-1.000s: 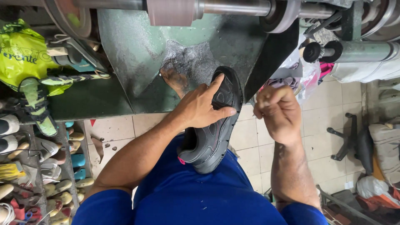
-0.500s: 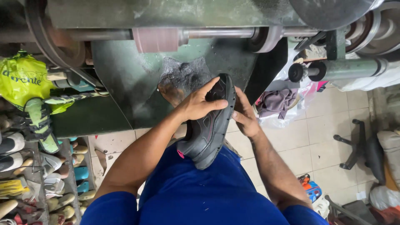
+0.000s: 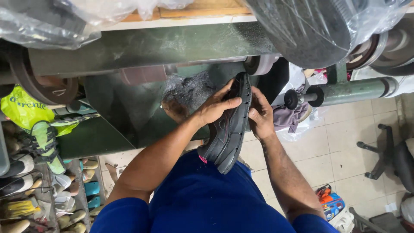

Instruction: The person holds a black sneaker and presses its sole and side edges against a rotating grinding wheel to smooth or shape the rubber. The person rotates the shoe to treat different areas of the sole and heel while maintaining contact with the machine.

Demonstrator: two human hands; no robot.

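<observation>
The left hand point(image 3: 217, 108) covers part of the upper of the black shoe point(image 3: 228, 133), and its palm side is out of sight. The right hand point(image 3: 260, 116) hides the far side of the sole, its fingertips tucked behind the shoe. The person's blue clothing point(image 3: 202, 203) is cut off at the bottom edge. The office chair point(image 3: 388, 155) runs off the right edge. The shoes on the rack point(image 3: 26, 185) are too small to tell apart.

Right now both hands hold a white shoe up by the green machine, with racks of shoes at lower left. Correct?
Not quite: the shoe is black, not white. The head view shows the left hand and right hand holding it by the green machine, with the shoe racks at lower left.
</observation>
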